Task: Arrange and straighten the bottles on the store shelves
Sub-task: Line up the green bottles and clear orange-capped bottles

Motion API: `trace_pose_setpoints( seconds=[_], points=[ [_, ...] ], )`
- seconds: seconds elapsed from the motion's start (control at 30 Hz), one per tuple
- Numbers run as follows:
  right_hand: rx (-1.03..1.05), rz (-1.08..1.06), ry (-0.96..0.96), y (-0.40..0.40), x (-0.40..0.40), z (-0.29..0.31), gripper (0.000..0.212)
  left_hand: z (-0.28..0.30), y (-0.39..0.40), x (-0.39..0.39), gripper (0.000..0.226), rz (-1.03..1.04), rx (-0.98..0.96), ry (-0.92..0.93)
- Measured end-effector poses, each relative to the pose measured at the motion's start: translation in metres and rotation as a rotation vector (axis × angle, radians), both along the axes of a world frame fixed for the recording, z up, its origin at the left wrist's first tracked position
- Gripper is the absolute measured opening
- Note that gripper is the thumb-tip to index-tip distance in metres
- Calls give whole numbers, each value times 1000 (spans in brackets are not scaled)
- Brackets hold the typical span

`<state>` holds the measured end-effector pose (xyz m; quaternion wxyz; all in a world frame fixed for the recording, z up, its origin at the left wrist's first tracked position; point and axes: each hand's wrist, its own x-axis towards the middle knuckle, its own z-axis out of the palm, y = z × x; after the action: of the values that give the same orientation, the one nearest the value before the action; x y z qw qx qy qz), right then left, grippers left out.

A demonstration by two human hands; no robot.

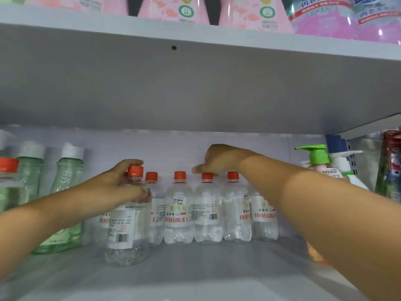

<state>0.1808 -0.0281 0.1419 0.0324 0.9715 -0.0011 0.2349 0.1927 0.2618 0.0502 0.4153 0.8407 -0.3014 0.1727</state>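
Several clear bottles with red caps and white labels stand in a row on the grey shelf (195, 274). My left hand (121, 183) grips the neck and shoulder of the nearest clear bottle (125, 231), which stands in front of the row with its barcode facing me. My right hand (219, 159) reaches over the row, its fingers curled down on the red cap of another clear bottle (207, 209) in the middle. Two neighbours, a price-tagged bottle (178, 211) and one to the right (235, 211), stand upright beside it.
Green glass bottles with white caps (65, 181) stand at the left. A green pump bottle (319, 159) and other pump dispensers crowd the right. The upper shelf board (195, 83) hangs low overhead, carrying pink pouches (173, 9). The shelf front is bare.
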Motion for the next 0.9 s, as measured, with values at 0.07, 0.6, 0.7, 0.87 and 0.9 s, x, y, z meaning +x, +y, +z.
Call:
trace_pose_setpoints(
  seconds=[0.07,0.6,0.7,0.87,0.9],
  points=[
    [-21,-11,21,1,7,2,54,0,0,1,71,9,18,-2],
    [62,41,50,-11,17,0,48,1,1,3,67,31,25,-8],
    [36,37,35,-9,20,-2,47,1,2,5,66,14,23,-5],
    [97,65,88,-9,14,-3,34,1,1,8,66,32,21,-31],
    [95,59,90,-8,14,-3,33,1,1,8,65,34,22,-35]
  ],
)
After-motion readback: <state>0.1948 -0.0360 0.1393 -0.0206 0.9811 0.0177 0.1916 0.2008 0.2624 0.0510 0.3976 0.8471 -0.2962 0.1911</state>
